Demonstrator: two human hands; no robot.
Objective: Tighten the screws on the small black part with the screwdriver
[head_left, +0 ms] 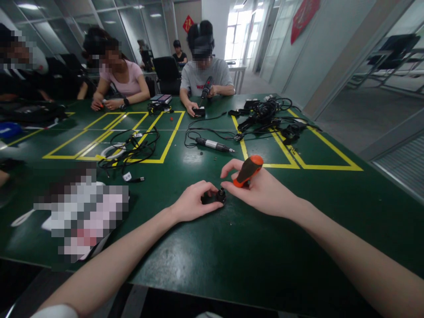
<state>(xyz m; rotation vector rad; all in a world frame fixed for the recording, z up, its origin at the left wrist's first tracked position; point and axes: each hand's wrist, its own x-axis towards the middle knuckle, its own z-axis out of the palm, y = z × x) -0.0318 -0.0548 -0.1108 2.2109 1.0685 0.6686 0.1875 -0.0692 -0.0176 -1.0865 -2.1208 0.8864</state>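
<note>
My left hand [195, 201] rests on the green table [185, 247], its thumb and fingers closed around a small black round part [221, 195]. Just to the right, my right hand [261, 190] keeps a screwdriver [249, 171] tucked between thumb and palm. Its stubby handle is orange and dark brown and points up; the shaft is hidden by the hand. The right thumb and index finger reach toward the top of the black part, with their tips slightly apart.
A pen-shaped electric screwdriver [213, 145] lies beyond my hands. Tangled black cables lie at left [132, 150] and right [265, 115]. A blurred pink and white object [96, 216] sits at left. Across the table a person [205, 73] holds a power driver [207, 87]; others sit at left.
</note>
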